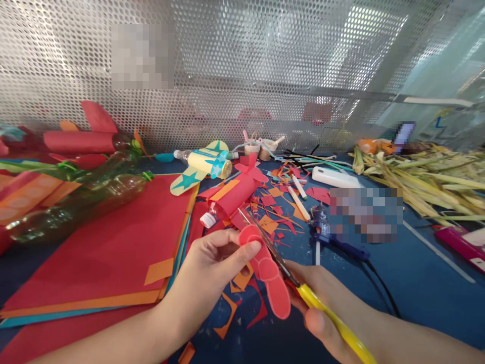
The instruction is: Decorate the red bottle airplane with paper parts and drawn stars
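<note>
Pinched between the thumb and fingers of my left hand (pixel 215 263) is a red paper propeller shape (pixel 269 270) with rounded ends and drawn outlines. My right hand (pixel 322 298) grips yellow-handled scissors (pixel 322 306), their blades running along the upper right edge of the paper. Just beyond the blades lies a bottle wrapped in red paper (pixel 237 194), with a white cap and an orange strip. Behind it is a plane made from a bottle in pale yellow paper with teal stars (pixel 200 164). Red and orange paper scraps (pixel 269 225) are scattered below and beyond both hands.
At left is a stack of coloured paper sheets (pixel 109 247) with green plastic bottles (pixel 87 202) behind it. A blue glue gun (pixel 333 237) with a cord, a white case (pixel 335 177) and dried husks (pixel 435 177) lie to the right. A perforated metal screen (pixel 227 65) closes the back.
</note>
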`<state>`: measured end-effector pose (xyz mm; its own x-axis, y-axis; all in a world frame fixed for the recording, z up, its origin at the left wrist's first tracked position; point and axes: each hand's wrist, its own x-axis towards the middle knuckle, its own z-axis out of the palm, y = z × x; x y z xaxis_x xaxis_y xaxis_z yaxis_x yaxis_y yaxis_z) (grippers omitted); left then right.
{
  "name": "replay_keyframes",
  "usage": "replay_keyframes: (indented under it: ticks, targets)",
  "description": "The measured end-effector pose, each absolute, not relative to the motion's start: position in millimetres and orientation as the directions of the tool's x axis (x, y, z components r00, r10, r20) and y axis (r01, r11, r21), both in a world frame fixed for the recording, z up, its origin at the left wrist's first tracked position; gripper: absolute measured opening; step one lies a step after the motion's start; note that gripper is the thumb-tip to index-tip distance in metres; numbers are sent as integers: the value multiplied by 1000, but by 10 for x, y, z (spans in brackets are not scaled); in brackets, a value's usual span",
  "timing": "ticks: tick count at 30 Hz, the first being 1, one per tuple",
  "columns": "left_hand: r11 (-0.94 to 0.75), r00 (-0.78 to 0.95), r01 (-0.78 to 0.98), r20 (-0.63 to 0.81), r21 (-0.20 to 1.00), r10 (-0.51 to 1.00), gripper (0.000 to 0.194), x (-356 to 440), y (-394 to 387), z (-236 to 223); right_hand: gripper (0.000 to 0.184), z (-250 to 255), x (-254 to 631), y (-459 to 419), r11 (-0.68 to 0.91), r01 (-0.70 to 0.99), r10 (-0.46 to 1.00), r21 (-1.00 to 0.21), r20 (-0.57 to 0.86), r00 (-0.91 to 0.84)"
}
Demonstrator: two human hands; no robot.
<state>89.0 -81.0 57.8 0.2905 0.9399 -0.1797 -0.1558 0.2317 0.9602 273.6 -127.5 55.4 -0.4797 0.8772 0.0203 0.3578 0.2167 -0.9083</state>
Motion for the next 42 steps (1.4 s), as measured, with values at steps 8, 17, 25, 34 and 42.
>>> replay_keyframes:
  ticks: [8, 17, 25, 34, 42]
  targets:
    - [243, 354, -194, -163, 950, 921, 19, 868, -812, 585, 75, 552, 2778, -1282, 171, 352, 878, -920, -20, -479]
    - [228, 360, -99, -179, 969, 916, 19, 844, -726, 595, 71, 590, 2865, -1234, 212, 509, 862, -834, -85, -499]
    - [215, 371, -30, -189, 976, 909, 19, 822, -708, 604, 71, 566, 2875, -1241, 188, 536, 865, -823, -119, -487]
    - [204, 356, -29, -180, 979, 917, 19, 823, -683, 615, 75, 546, 2884, -1226, 182, 547, 866, -817, -130, -482]
    - [223, 379, -27, -196, 974, 904, 21, 826, -674, 605, 72, 513, 2891, -1257, 188, 555, 871, -811, -123, -475]
